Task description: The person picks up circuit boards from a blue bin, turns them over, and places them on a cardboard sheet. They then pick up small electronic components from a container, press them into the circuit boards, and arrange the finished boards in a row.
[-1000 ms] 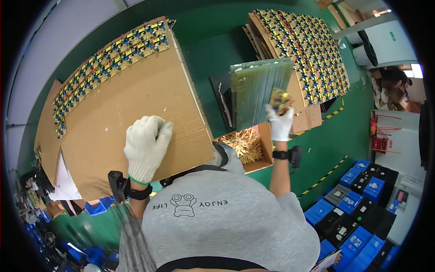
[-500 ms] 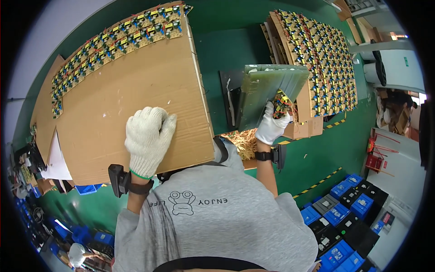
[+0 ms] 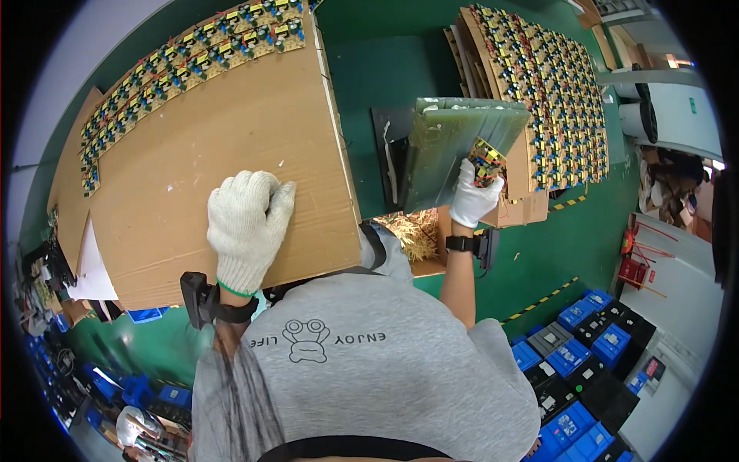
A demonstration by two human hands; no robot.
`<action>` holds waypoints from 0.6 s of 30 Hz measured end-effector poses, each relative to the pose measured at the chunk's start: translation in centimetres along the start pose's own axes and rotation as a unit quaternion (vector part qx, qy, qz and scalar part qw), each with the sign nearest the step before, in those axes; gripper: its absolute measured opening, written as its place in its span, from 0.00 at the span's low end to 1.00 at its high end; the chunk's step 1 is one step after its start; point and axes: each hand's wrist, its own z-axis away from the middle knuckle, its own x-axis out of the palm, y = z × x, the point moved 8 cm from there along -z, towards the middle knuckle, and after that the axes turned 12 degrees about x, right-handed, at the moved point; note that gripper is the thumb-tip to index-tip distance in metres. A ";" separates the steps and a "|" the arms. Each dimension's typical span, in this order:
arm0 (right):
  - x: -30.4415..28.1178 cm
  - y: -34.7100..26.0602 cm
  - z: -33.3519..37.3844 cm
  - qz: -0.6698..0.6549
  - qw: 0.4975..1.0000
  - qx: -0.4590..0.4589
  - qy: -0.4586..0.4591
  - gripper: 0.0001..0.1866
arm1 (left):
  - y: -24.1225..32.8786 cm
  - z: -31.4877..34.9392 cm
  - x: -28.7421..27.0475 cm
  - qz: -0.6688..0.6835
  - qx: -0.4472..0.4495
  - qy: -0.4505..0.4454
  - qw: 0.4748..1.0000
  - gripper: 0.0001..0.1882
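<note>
In a knitted white glove, my left hand rests on a large brown cardboard sheet, its fingers curled closed and the thumb alongside. Nothing shows in it, though its palm side is hidden. My right hand, in a thinner white glove, grips a circuit board with yellow, green and red parts. The fingers hold the board by its lower end, in front of a ridged, translucent green block that stands tilted. Rows of similar boards lie along the far and left edges of the cardboard.
At the far right, a stack of cardboard layers carries many circuit boards. A box of straw-coloured clippings sits below the green block. Blue and black crates stand on the green floor at lower right. Another person is at lower left.
My right hand has moved slightly right and away from me with the circuit board, which now shows its face more. My left hand stays closed on the cardboard. The whole view has shifted a little.
</note>
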 end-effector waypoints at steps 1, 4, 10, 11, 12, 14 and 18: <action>0.0 0.7 -0.3 0.002 1.000 0.001 0.005 0.22 | 0.0 0.0 0.1 0.002 0.002 0.001 1.000 0.11; 0.5 1.3 -0.6 -0.033 0.998 0.039 -0.047 0.20 | 0.2 -0.1 -0.2 0.004 0.015 0.004 1.000 0.10; 0.7 0.1 -1.7 0.056 0.997 -0.020 -0.054 0.24 | 0.0 0.2 -0.3 0.026 0.044 0.013 0.999 0.08; 0.5 0.3 -1.3 0.076 0.996 -0.004 -0.036 0.25 | 0.1 0.3 -0.4 0.032 0.051 0.012 0.998 0.08; 0.3 -0.3 -0.8 0.085 0.996 0.018 -0.022 0.27 | 0.1 0.3 -0.4 0.029 0.049 0.015 0.998 0.08; 0.4 0.1 -0.9 0.100 0.994 0.026 -0.020 0.27 | 0.1 0.6 -0.3 0.041 0.043 0.014 0.998 0.08; 1.3 1.7 -0.5 0.089 0.995 0.054 -0.003 0.29 | -0.2 1.1 -0.5 0.040 0.033 0.030 0.998 0.09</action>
